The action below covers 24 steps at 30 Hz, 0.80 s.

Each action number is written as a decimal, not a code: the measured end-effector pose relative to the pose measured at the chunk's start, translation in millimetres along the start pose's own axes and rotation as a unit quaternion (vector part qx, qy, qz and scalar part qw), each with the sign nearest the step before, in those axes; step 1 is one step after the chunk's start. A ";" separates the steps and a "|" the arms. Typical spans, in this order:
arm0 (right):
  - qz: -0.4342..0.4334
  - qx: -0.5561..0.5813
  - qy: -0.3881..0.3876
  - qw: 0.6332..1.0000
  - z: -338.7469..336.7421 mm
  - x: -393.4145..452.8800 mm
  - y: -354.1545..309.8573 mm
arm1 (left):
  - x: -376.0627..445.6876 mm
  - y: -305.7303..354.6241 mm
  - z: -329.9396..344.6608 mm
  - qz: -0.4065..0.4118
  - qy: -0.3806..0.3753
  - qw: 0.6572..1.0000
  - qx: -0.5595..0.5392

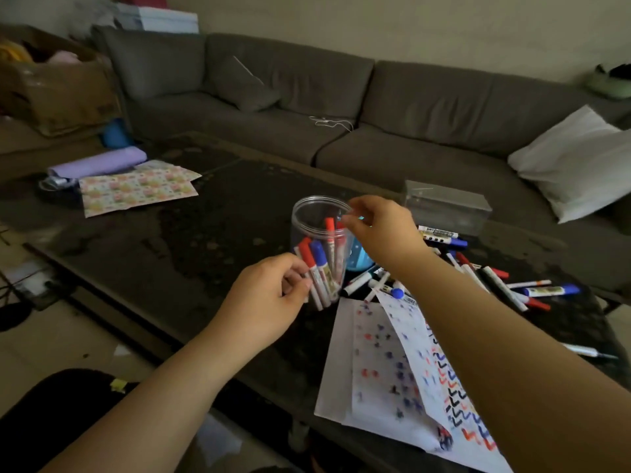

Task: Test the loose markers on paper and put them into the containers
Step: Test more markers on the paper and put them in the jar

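Note:
A clear round plastic jar (307, 213) stands on the dark table and holds red-capped markers. My left hand (266, 298) grips a small bundle of red- and blue-capped markers (316, 268) just in front of the jar. My right hand (379, 230) is at the jar's right rim, fingertips pinched together above a red-capped marker (330, 233) standing inside; whether they hold anything is unclear. A pile of loose markers (495, 278) lies to the right. White test paper (403, 370) with coloured scribbles lies in front of it.
A clear rectangular box (447, 203) stands behind the loose markers. A blue object (358, 261) sits behind my right wrist. Patterned paper (136, 189) and a purple roll (99, 163) lie at the far left of the table. A grey sofa (341, 97) runs behind.

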State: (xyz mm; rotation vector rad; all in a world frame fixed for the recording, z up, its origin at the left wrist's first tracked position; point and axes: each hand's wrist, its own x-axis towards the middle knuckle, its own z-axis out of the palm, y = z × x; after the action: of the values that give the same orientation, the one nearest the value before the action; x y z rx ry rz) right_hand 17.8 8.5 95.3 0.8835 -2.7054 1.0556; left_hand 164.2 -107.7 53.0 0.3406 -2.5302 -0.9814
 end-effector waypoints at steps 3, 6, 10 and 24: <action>0.015 -0.004 0.022 1.000 -10.2 -12.2 9.3 | -1.0 1.7 5.7 0.004 0.000 1.000 -0.002; 0.032 -0.004 0.056 0.998 -31.4 -34.4 30.2 | -1.0 10.8 14.5 0.010 -0.006 1.000 -0.010; 0.110 -0.018 0.027 0.993 -57.9 -76.8 74.5 | -1.1 33.7 33.0 0.039 -0.022 0.998 -0.032; 0.290 -0.141 0.018 0.946 -114.4 -160.1 221.2 | 6.1 108.0 145.6 0.124 -0.114 0.985 -0.049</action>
State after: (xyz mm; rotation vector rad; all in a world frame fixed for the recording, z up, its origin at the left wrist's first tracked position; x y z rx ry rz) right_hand 15.0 290.2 4.2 0.0097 -3.0504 0.7008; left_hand 84.5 53.7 31.0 -0.1216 -2.6305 -1.0915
